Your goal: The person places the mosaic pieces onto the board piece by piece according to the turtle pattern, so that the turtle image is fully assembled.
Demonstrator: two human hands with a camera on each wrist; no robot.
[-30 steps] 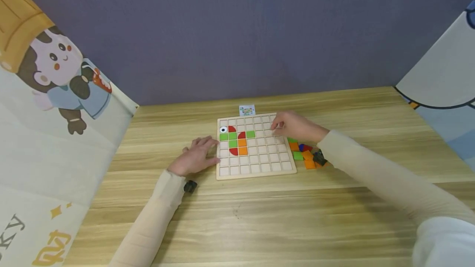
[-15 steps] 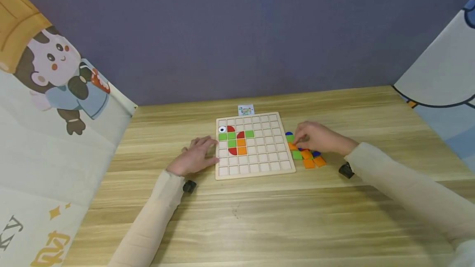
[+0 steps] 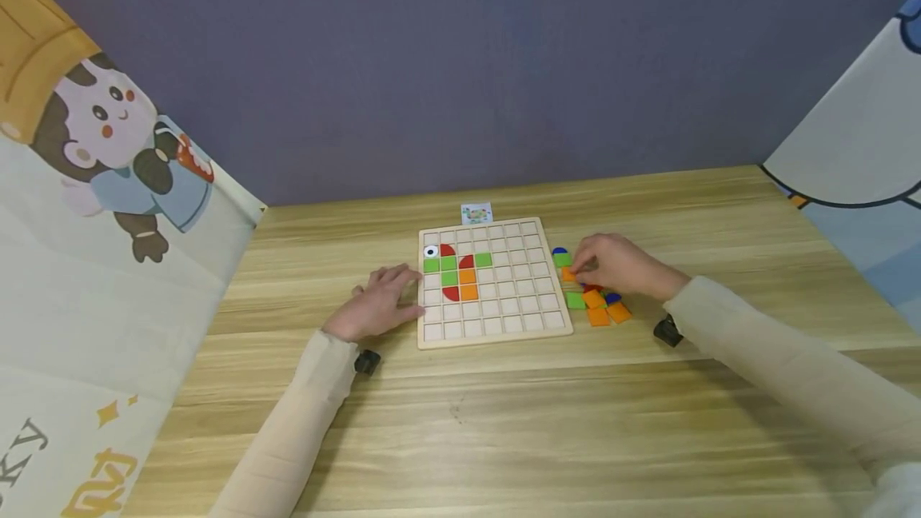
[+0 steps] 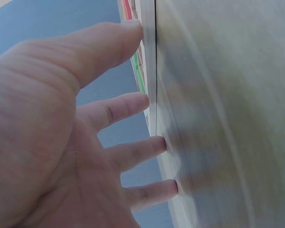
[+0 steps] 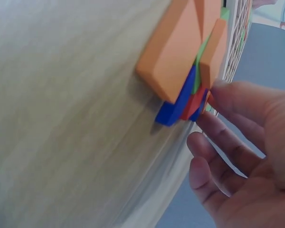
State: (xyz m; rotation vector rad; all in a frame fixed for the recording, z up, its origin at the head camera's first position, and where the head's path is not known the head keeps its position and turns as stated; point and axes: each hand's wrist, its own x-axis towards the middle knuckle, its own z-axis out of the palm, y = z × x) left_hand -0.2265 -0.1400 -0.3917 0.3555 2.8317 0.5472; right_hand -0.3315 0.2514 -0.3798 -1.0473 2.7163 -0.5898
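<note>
My left hand (image 3: 376, 304) rests at the left edge of a wooden grid board (image 3: 518, 334), fingers spread and fairly straight. In the left wrist view, the thumb and index fingertips are right at the board's side and the other fingertips reach the table. On the board's left part lie green, red and orange tiles and a white eye tile (image 3: 431, 252). To the board's right, my right hand (image 3: 620, 266) pinches an orange square tile (image 3: 568, 273) between thumb and index finger. The right wrist view shows its other fingers loosely bent beside the tile pile (image 5: 168, 52).
A small picture card (image 3: 476, 213) lies behind the board. Close to the board's right edge are a green tile (image 3: 576, 300), a blue rounded tile (image 3: 560, 251) and several overlapping orange tiles (image 3: 598, 316). A dark panel (image 3: 504, 70) rises behind the wooden table (image 3: 460, 422).
My right hand has moved from over the board's upper right to the loose tiles. The orange tile at its fingertips has shifted slightly away from me. My left hand stays put.
</note>
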